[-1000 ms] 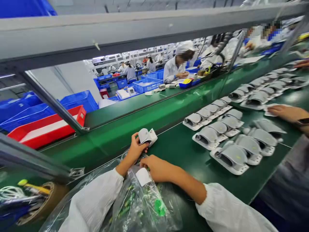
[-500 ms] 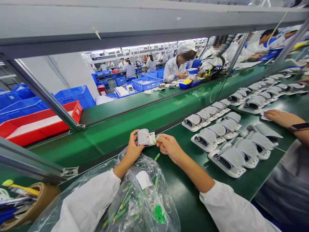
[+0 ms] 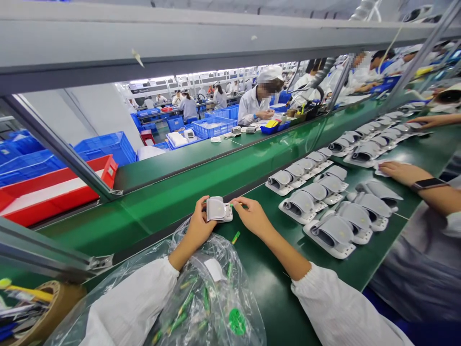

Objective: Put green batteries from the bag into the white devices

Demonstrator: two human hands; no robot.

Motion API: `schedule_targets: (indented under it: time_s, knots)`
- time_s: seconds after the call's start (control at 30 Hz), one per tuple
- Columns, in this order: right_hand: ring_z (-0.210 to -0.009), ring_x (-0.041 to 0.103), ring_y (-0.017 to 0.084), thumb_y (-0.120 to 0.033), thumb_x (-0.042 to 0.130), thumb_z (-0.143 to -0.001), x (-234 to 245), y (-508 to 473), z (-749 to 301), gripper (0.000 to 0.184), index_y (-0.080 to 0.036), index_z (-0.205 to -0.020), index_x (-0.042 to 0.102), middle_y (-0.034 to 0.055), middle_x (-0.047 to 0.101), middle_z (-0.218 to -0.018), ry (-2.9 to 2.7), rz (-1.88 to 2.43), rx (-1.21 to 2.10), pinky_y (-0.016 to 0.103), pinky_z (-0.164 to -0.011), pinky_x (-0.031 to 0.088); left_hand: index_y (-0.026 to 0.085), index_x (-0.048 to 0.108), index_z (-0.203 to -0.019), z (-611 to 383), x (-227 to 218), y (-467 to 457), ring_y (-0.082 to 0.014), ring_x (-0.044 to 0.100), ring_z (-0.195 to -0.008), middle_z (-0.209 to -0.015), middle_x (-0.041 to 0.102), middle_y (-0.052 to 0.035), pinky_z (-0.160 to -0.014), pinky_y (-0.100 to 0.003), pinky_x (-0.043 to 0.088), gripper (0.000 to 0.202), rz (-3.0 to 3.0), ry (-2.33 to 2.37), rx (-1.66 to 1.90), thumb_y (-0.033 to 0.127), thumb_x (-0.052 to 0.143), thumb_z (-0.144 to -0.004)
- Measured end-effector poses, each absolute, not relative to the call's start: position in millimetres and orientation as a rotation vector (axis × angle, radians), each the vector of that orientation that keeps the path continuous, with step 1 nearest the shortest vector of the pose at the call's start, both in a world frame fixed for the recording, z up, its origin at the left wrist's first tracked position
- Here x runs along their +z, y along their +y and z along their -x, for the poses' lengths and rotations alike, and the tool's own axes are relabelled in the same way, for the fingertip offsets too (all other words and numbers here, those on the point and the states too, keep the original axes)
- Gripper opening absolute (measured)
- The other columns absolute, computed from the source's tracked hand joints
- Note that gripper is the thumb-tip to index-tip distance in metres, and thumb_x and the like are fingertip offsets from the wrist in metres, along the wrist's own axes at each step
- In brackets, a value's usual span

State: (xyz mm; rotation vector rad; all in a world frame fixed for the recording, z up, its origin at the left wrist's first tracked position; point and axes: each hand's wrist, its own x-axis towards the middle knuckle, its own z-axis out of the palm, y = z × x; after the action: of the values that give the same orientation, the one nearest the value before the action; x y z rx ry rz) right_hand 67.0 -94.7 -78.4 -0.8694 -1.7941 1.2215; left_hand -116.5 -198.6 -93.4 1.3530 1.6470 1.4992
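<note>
My left hand [image 3: 198, 225] grips a small grey-and-white device [image 3: 218, 210] just above the green belt [image 3: 266, 288]. My right hand [image 3: 252, 216] is pinched at the device's right edge, with a small green piece between its fingertips. Another small green piece [image 3: 235, 237] lies on the belt below the device. A clear plastic bag [image 3: 212, 298] holding several green pieces lies between my forearms.
Several finished grey devices [image 3: 324, 211] sit in rows on the belt to the right. A co-worker's hand [image 3: 396, 172] with a wristwatch rests beside them. Blue and red bins [image 3: 57, 185] stand behind the left rail. A tape roll [image 3: 54, 312] lies at lower left.
My right hand came out of the bag and up to the device's right edge with a green piece. The device now faces the camera more squarely, and one green piece lies on the belt.
</note>
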Motion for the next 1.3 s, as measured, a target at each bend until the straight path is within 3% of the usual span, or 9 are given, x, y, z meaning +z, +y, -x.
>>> schedule_targets:
  time_s: [0.23, 0.4, 0.53, 0.73, 0.9, 1.0, 1.2, 1.3]
  knots:
    - [-0.065, 0.055, 0.015, -0.042, 0.063, -0.088, -87.2, -88.9, -60.8, 0.027, -0.017, -0.092, 0.072, 0.0029, 0.068, -0.081, -1.809, 0.884, 1.223, 0.028, -0.064, 0.043, 0.022, 0.042, -0.152, 121.2, -91.7, -197.9, -0.0161, 0.069, -0.084, -0.143, 0.061, -0.0151, -0.078, -0.030, 0.056, 0.081, -1.476, 1.775, 1.359, 0.018, 0.070, -0.077]
    - [-0.084, 0.063, 0.018, -0.031, 0.057, -0.097, -84.6, -89.7, -61.9, 0.029, -0.019, -0.114, 0.077, 0.0088, 0.072, -0.103, -1.965, 0.853, 1.054, 0.032, -0.080, 0.048, 0.022, 0.043, -0.153, 119.4, -86.5, -198.0, -0.0193, 0.071, -0.090, -0.141, 0.063, -0.0146, -0.085, -0.034, 0.058, 0.080, -1.519, 1.796, 1.321, 0.022, 0.071, -0.078]
    - [-0.077, 0.059, 0.016, -0.025, 0.059, -0.097, -83.9, -90.0, -62.4, 0.028, -0.017, -0.122, 0.068, 0.0066, 0.071, -0.102, -1.931, 0.851, 1.053, 0.032, -0.079, 0.047, 0.021, 0.042, -0.155, 117.9, -81.7, -198.1, -0.0228, 0.072, -0.096, -0.139, 0.065, -0.0153, -0.090, -0.039, 0.058, 0.079, -1.543, 1.833, 1.279, 0.027, 0.070, -0.081]
    - [-0.073, 0.055, 0.016, -0.019, 0.057, -0.095, -84.8, -92.2, -62.0, 0.010, -0.019, -0.105, 0.059, 0.0013, 0.066, -0.090, -1.949, 0.827, 0.991, 0.028, -0.073, 0.042, 0.024, 0.028, -0.164, 116.3, -70.6, -201.5, -0.0324, 0.064, -0.127, -0.153, 0.055, -0.0168, -0.107, -0.046, 0.050, 0.087, -1.699, 1.951, 0.983, 0.039, 0.070, -0.089]
    - [-0.087, 0.059, 0.017, -0.007, 0.054, -0.094, -82.6, -95.9, -61.7, 0.014, -0.017, -0.093, 0.064, 0.0051, 0.065, -0.094, -2.057, 0.799, 0.884, 0.029, -0.082, 0.044, 0.026, 0.026, -0.164, 114.2, -68.9, -202.7, -0.0349, 0.064, -0.128, -0.152, 0.056, -0.0167, -0.103, -0.046, 0.051, 0.097, -1.686, 2.007, 0.890, 0.050, 0.078, -0.086]
    - [-0.091, 0.060, 0.018, -0.007, 0.055, -0.095, -82.3, -97.3, -61.8, 0.015, -0.016, -0.091, 0.066, 0.0068, 0.064, -0.097, -2.131, 0.839, 0.876, 0.029, -0.083, 0.044, 0.025, 0.025, -0.165, 113.3, -71.2, -202.6, -0.0361, 0.062, -0.131, -0.154, 0.055, -0.0173, -0.105, -0.047, 0.049, 0.098, -1.695, 2.003, 0.891, 0.052, 0.077, -0.087]
    - [-0.097, 0.061, 0.020, -0.015, 0.059, -0.099, -81.9, -99.7, -64.8, 0.019, -0.014, -0.113, 0.072, 0.0121, 0.060, -0.115, -2.218, 0.940, 0.875, 0.031, -0.085, 0.045, 0.025, 0.027, -0.165, 112.0, -71.7, -202.9, -0.0360, 0.062, -0.132, -0.155, 0.055, -0.0167, -0.105, -0.046, 0.049, 0.095, -1.711, 2.012, 0.914, 0.054, 0.076, -0.088]
    - [-0.091, 0.060, 0.020, -0.020, 0.060, -0.101, -79.5, -101.2, -68.9, 0.020, -0.016, -0.114, 0.074, 0.0118, 0.058, -0.115, -2.287, 0.949, 0.848, 0.031, -0.079, 0.044, 0.025, 0.029, -0.165, 112.0, -72.2, -203.0, -0.0364, 0.063, -0.131, -0.152, 0.057, -0.0170, -0.105, -0.046, 0.049, 0.096, -1.713, 2.012, 0.932, 0.054, 0.078, -0.086]
